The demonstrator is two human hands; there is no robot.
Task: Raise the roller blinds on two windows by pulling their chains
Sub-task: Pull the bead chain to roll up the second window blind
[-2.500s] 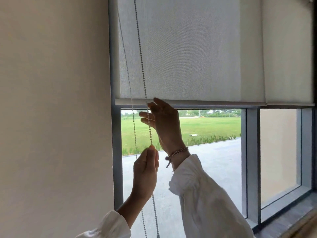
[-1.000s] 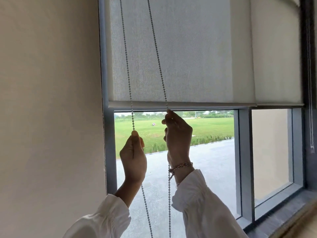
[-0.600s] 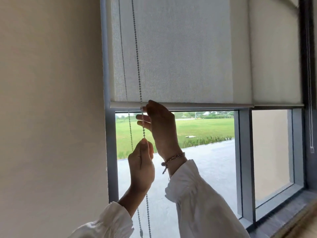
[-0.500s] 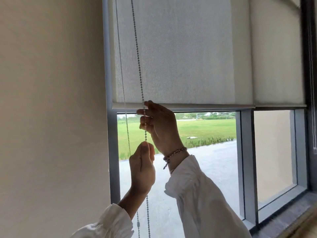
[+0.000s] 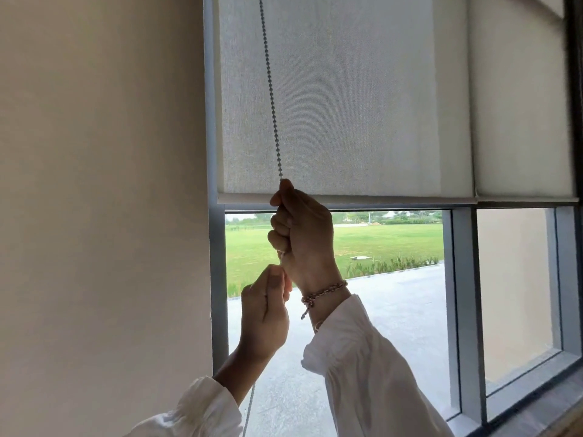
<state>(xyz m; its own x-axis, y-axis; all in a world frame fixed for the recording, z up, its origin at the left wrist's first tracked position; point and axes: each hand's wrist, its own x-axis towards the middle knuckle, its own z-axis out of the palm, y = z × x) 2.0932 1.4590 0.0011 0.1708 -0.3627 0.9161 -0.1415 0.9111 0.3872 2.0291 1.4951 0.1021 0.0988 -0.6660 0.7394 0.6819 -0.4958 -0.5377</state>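
Note:
A grey roller blind (image 5: 347,99) covers the upper half of the left window, its bottom bar (image 5: 394,199) just above my knuckles. A beaded chain (image 5: 270,89) runs down in front of it. My right hand (image 5: 303,234) is fisted around the chain at the level of the bottom bar. My left hand (image 5: 266,310) pinches the same chain right below it, the two hands almost touching. The chain reappears under my left wrist (image 5: 249,411). A second, lighter blind (image 5: 520,99) hangs at the same height over the right window.
A plain beige wall (image 5: 101,216) fills the left side. The grey window frame (image 5: 217,279) and a mullion (image 5: 463,310) stand around the panes. A sill (image 5: 536,414) runs along the lower right. Outside are a lawn and paving.
My right hand has closed from loose fingers into a fist on the chain. My left hand stays pinched just below it. The blind's bottom bar holds about the same height.

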